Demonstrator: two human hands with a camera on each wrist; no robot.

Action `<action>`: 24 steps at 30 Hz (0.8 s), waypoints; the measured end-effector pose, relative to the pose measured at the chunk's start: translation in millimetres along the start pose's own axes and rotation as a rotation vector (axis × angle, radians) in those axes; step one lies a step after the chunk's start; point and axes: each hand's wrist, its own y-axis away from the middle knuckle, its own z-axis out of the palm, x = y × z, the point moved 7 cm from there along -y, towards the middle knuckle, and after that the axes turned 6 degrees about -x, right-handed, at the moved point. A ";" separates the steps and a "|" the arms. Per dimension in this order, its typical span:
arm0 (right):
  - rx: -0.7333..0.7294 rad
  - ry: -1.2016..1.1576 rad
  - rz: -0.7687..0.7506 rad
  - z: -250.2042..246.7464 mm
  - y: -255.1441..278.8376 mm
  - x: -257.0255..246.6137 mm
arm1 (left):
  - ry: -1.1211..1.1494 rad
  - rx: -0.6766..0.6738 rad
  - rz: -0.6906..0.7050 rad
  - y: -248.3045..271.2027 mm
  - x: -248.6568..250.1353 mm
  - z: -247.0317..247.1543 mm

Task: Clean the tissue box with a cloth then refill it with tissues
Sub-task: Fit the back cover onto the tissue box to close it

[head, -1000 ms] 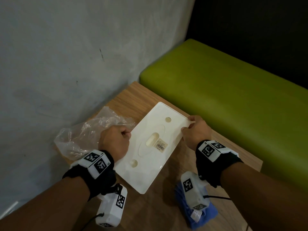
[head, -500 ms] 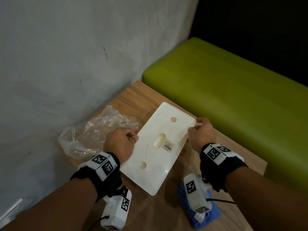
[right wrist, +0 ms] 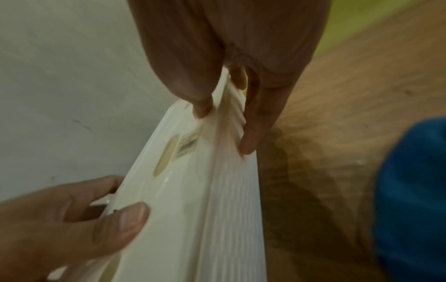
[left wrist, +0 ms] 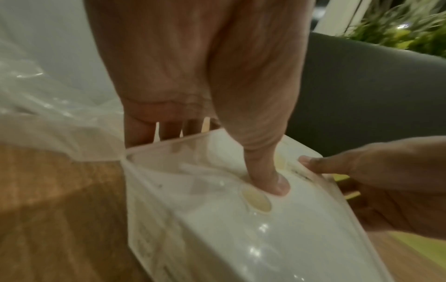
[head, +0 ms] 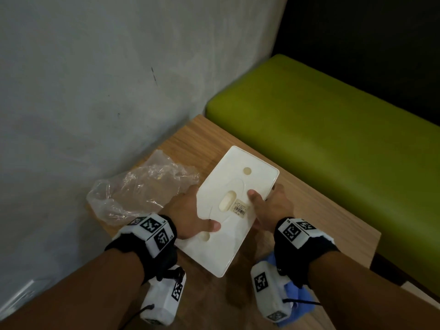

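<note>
Wooden table [head: 307, 210] against grey wall [head: 95, 79], green bench [head: 333, 129] beside.

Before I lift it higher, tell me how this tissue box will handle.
The tissue box probably stays stiff: its edges look straight though gripped only at the sides. Its glossy face may be slippery. The left hand and right hand hold it by thumb and fingers, so it seems light.

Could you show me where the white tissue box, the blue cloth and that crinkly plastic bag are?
tissue box [head: 240, 186]: head view, on its flat white face.
blue cloth [right wrist: 415, 190]: right wrist view, on its folded body.
plastic bag [head: 140, 189]: head view, on its crumpled middle.
</note>
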 end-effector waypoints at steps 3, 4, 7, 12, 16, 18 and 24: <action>-0.032 -0.018 0.039 3.4 2.0 6.0 | 0.144 -0.020 -0.005 5.9 -8.4 4.2; -0.060 -0.003 0.049 4.9 4.0 7.3 | 0.219 -0.035 0.007 8.0 -11.7 6.0; -0.099 -0.022 0.065 7.5 4.4 10.3 | 0.526 -0.120 0.020 6.2 -22.5 16.2; -0.030 -0.079 0.048 -3.3 0.7 18.4 | 0.761 -0.279 -0.086 16.3 -13.1 20.6; -0.033 -0.141 0.072 -12.1 4.2 22.4 | 0.620 -0.224 -0.100 23.1 -2.5 6.4; -0.037 -0.131 0.042 -17.8 1.2 21.9 | 0.634 -0.199 -0.046 27.4 9.5 -0.8; -0.002 -0.339 -0.047 -57.6 29.4 -23.1 | 0.241 0.263 0.104 68.7 61.6 -44.2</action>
